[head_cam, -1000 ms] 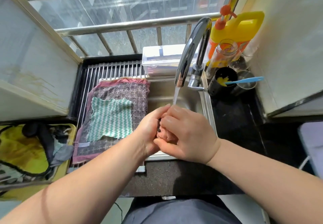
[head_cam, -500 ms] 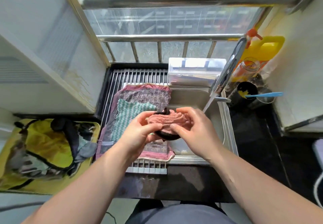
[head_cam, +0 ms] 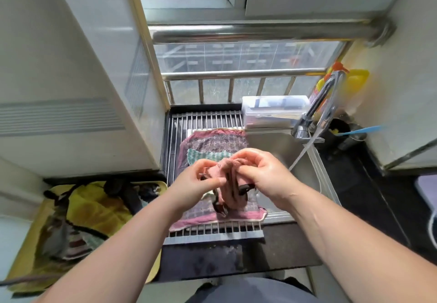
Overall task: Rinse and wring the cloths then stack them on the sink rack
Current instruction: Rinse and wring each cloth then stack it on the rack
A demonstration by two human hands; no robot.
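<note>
A bunched pink cloth [head_cam: 230,185] is held in the closed grip of left hand [head_cam: 196,180] and right hand [head_cam: 267,175] over the sink rack [head_cam: 205,120], where a checked cloth [head_cam: 212,142] is spread, beside a dark bench [head_cam: 354,184] below a railed window [head_cam: 236,59].

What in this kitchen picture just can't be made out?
Head view only:
Green cloth: mostly hidden behind the left hand and the held pink cloth.
Sink bottom: covered by the right hand.
Yellow bottle label: blurred, partly behind the tap.
Clear box contents: too blurred.
</note>
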